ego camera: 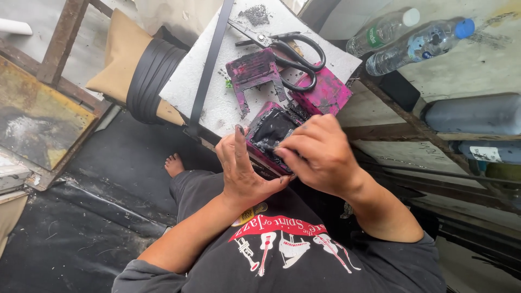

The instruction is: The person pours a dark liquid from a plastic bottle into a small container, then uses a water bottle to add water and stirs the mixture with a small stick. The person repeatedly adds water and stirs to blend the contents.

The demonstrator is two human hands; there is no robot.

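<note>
Nearest to you, your left hand [242, 172] stands edge-on against the near side of the pink mould block [259, 142], fingers straight and held together, bracing it rather than closing around it. Your right hand [317, 154] lies over the block from the right, its fingertips [283, 150] bunched and pressed down onto the black rubber piece [273, 129] seated in the block's top; whether they pinch the edge of it you cannot tell. The block sits at the near edge of the white foam board [190, 87]. Just beyond it lies a pink bracket-shaped form [255, 73], and beside that black-handled scissors [293, 54] rest on a second pink block [325, 95]. A black strap [209, 65] runs across the board. Farther right, two clear plastic bottles [412, 40] lie on their sides.
</note>
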